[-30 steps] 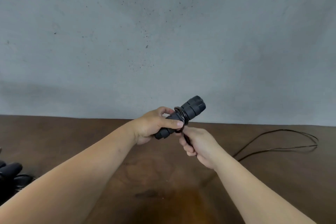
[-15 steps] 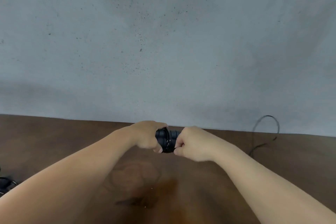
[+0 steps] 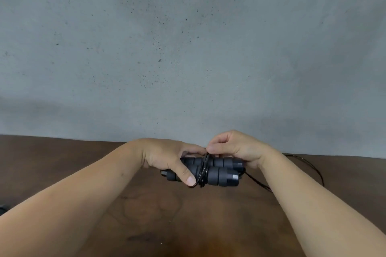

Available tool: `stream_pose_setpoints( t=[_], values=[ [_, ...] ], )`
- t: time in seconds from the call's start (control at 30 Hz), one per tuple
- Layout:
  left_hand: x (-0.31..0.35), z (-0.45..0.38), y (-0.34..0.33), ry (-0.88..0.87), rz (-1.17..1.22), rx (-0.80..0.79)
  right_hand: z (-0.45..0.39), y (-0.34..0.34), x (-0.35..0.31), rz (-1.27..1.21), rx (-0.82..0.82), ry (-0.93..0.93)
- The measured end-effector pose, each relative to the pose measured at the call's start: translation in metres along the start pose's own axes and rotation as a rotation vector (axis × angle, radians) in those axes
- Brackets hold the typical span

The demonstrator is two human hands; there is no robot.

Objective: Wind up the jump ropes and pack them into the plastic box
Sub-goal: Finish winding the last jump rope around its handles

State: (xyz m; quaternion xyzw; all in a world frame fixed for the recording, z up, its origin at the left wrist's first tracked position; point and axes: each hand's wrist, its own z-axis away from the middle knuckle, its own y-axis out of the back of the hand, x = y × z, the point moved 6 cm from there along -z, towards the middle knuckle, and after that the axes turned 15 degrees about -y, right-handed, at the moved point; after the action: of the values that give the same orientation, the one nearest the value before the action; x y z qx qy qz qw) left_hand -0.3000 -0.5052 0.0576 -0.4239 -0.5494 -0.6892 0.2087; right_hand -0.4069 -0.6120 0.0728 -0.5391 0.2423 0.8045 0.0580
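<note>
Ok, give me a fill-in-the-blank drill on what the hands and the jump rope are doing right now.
1. The left hand grips the two black ____ side by side.
2. The right hand pinches the thin black ____ above the handles.
3. The cord is wound around the handles' ____.
4. Loose cord trails over the brown ____ toward the right.

Missing words: handles; cord; middle; table

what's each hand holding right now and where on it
The left hand grips the two jump rope handles around their left half. The right hand pinches the cord above the wound coils.
</note>
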Motion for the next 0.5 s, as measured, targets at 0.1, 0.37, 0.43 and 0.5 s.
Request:
stream_pose_setpoints(
  t=[0.1,0.37,0.43,0.5],
  values=[
    [-0.002,0.001,0.004,0.007,0.053,0.051,-0.004,0.002,0.012,-0.22,-0.022,0.019],
    [-0.013,-0.003,0.004,-0.097,0.317,0.119,-0.022,-0.018,0.035,-0.646,-0.013,0.011],
    [-0.015,-0.003,0.007,-0.136,0.385,0.179,-0.029,-0.023,0.041,-0.759,0.017,0.029],
    [-0.015,-0.003,0.012,-0.172,0.437,0.287,-0.029,-0.028,0.044,-0.714,0.063,0.036]
  ],
)
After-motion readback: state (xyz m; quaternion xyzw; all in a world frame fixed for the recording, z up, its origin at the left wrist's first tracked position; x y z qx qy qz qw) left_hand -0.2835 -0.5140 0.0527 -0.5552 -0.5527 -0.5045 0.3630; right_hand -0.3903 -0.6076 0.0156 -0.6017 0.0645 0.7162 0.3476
